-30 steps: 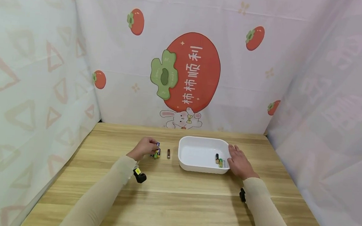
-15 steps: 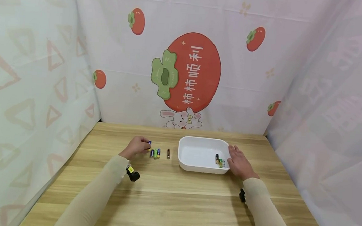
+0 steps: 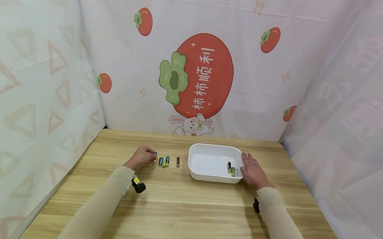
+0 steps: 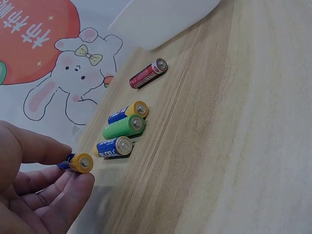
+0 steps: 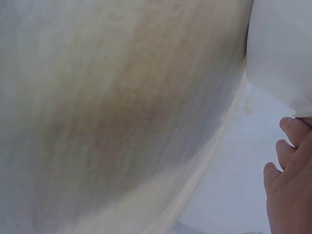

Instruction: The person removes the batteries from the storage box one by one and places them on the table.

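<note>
My left hand (image 3: 141, 156) pinches a blue and yellow battery (image 4: 80, 163) between thumb and fingers, at the left of a short row of batteries. In that row lie a blue battery (image 4: 113, 147), a green battery (image 4: 123, 127) and another blue and yellow battery (image 4: 129, 112), side by side. A red battery (image 4: 148, 74) lies apart from them, nearer the white basin (image 3: 209, 158). My right hand (image 3: 252, 172) rests on the basin's right rim with fingers extended. Inside the basin, near that hand, are a dark battery (image 3: 229, 167), a green battery (image 3: 233, 172) and a pale battery (image 3: 236, 172).
The wooden table (image 3: 187, 219) has a white patterned curtain (image 3: 251, 83) behind it and more curtain on both sides. Dark wrist cameras sit on both forearms, the left one (image 3: 138, 185) above the table.
My left hand has moved left from above the row, carrying the blue and yellow battery, then slightly further left beside the row. The right hand and basin have stayed in place.
</note>
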Tool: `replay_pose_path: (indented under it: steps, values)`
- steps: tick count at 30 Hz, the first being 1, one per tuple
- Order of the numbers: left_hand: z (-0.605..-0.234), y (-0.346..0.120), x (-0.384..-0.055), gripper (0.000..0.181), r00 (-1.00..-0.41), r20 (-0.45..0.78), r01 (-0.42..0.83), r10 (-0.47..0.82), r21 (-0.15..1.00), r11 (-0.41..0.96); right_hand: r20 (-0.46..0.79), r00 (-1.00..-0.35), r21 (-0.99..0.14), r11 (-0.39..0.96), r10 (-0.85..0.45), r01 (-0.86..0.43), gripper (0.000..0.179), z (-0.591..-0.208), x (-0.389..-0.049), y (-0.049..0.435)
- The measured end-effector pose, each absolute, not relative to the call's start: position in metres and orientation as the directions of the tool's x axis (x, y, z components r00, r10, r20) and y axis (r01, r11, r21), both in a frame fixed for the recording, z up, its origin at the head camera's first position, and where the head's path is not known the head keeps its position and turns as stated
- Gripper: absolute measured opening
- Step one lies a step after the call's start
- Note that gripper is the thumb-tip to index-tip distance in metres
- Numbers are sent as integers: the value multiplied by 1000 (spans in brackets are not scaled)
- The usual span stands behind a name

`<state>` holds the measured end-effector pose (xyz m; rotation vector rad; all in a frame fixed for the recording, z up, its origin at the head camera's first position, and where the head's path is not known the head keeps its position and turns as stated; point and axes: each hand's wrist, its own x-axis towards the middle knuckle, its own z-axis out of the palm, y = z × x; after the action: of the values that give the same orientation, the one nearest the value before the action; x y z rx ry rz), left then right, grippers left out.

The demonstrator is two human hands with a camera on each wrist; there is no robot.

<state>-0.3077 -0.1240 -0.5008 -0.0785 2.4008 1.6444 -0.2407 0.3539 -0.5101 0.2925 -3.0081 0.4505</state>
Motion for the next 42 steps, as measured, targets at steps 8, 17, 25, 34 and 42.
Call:
replay_pose_path:
  steps: [8,17,25,34,42]
  values:
    - [-499,-122,-301,21,-970,-209,-153,125,921,358,98,-981,-281,941,-170,-191,59,-509,-240,353]
    - [-508,-119,-306,21,-967,-238,-188,92,908,376,107,-978,-286,937,-177,-201,59,-509,-241,354]
    - [-511,-117,-308,17,-969,-238,-190,63,886,422,103,-979,-288,936,-178,-200,60,-509,-241,354]
    - [-511,-112,-309,15,-970,-243,-196,29,844,500,101,-979,-289,937,-176,-198,60,-509,-241,353]
    - [-510,-109,-306,13,-975,-223,-177,20,821,543,96,-981,-290,938,-169,-190,60,-509,-242,352]
